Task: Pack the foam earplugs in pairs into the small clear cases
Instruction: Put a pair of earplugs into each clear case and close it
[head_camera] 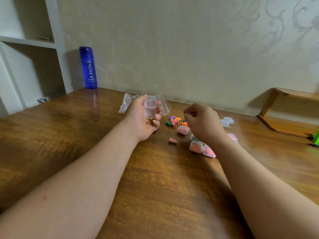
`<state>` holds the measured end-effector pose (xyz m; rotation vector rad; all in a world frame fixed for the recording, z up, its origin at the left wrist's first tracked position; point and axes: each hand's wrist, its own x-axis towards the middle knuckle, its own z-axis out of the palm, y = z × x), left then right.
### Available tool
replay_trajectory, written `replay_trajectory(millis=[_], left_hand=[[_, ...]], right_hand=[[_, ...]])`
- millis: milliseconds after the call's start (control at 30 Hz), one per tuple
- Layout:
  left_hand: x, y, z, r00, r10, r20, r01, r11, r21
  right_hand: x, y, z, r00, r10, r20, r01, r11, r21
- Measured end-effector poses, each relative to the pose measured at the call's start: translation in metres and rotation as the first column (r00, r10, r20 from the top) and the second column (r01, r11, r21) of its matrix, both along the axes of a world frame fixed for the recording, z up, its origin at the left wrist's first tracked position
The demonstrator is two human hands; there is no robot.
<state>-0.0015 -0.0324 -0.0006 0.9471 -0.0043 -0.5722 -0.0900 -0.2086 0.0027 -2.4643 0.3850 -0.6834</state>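
My left hand (143, 118) holds a small clear case (150, 107) with its lid swung open, raised above the wooden table (86, 135); the case looks empty. My right hand (202, 123) hovers to its right over a pile of loose earplugs (174, 121) in green, purple, orange and pink, fingers curled with nothing seen in them. One pink earplug (172, 140) lies alone nearer me. A shut case with pink plugs (183, 129) sits by the pile. More filled cases (202, 149) lie under my right wrist. Two empty shut cases (227, 121) rest behind my right hand.
A crumpled clear plastic bag (127, 102) lies behind my left hand. A tall blue bottle (88, 68) stands at the back left against the wall. A white shelf unit (31, 49) is at left, a wooden rack (286, 114) at right, with a green object (315, 137) at the right edge.
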Motion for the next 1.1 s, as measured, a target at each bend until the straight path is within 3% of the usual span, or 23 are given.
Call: replay_trajectory(millis=[233, 533, 833, 1000, 1100], left_hand=[[-0.004, -0.001, 0.001, 1.0, -0.011, -0.003, 0.011, 1.0, -0.003], [-0.01, -0.003, 0.002, 0.999, -0.045, 0.008, 0.045, 0.999, 0.009], [-0.013, -0.011, 0.0, 0.995, -0.068, 0.068, 0.065, 0.997, 0.043], [-0.022, -0.016, 0.002, 0.988, -0.103, 0.113, 0.09, 0.989, 0.12], [-0.024, -0.017, 0.001, 0.982, -0.143, 0.121, 0.127, 0.984, 0.128]], right_hand=[[0.033, 0.014, 0.004, 0.947, -0.058, -0.315, -0.052, 0.942, -0.33], [0.045, 0.019, -0.001, 0.93, -0.073, -0.36, -0.06, 0.936, -0.347], [0.034, 0.017, 0.008, 0.975, -0.076, -0.21, 0.035, 0.981, -0.193], [0.007, 0.008, 0.008, 0.999, -0.03, 0.037, 0.026, 0.995, 0.1], [-0.009, 0.008, 0.005, 0.985, 0.01, 0.171, -0.04, 0.985, 0.169]])
